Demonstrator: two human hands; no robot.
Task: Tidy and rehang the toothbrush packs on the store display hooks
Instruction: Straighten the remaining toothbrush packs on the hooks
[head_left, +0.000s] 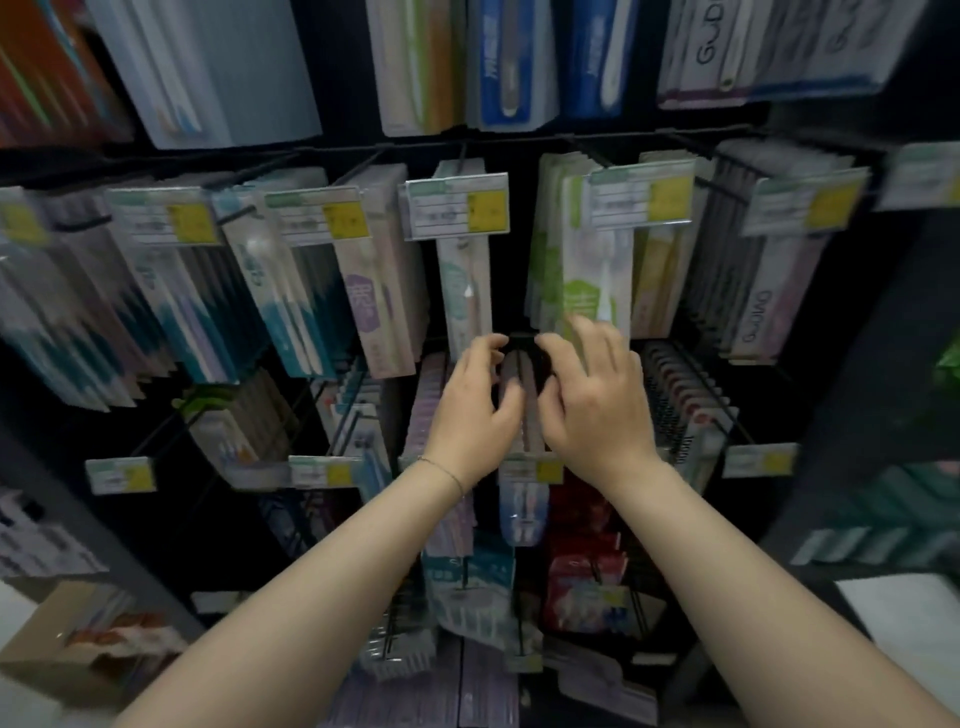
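while price tags (457, 205) hang off the hook tips above and neighbouring rows crowd both sides, the toothbrush packs (519, 400) sit on the middle hook. the left hand (475, 415) and right hand (597, 405) curl over their dark top from either side, close together. a cardboard box (57, 660) low on the left holds blurred orange items. a narrow dark gap opens just above the fingers.
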